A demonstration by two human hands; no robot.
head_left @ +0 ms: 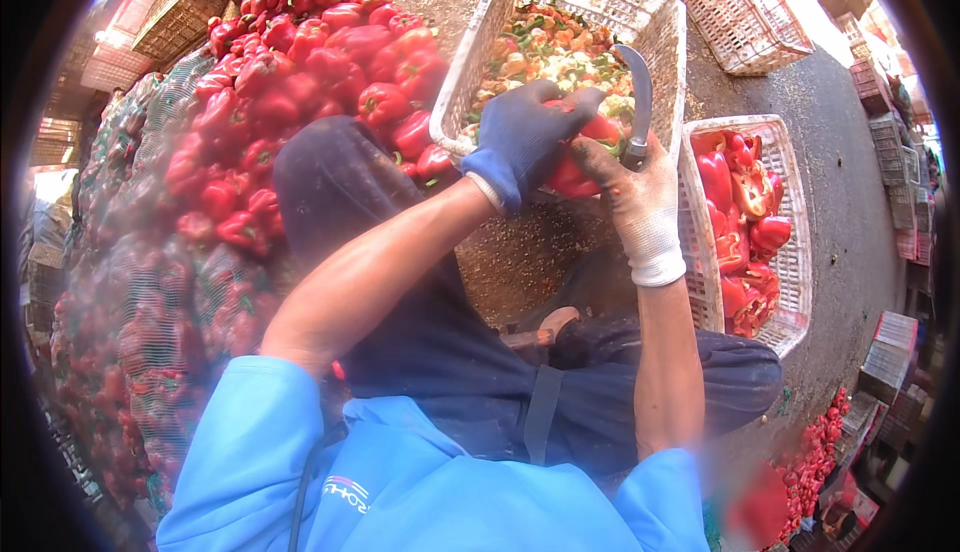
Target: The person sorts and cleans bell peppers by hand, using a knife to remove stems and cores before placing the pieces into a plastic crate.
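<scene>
In front of me, my left hand (522, 140), in a blue and dark coated glove, is closed round a red bell pepper (573, 176). My right hand (640, 200) wears a stained white glove and grips a curved knife (640, 92); the blade points up and away from me. The right thumb and fingers also touch the pepper, whose far side is partly hidden by both gloves. Just beyond my hands stands a white plastic crate (676, 62) holding pepper cores and green stem trimmings.
Whole red peppers (330, 72) are heaped at the left, beside filled mesh sacks (150, 302). Close on my right, a white crate (795, 297) holds cut red pepper pieces (740, 232). Another crate (735, 12) lies at the far right. Several stacked crates line the right edge.
</scene>
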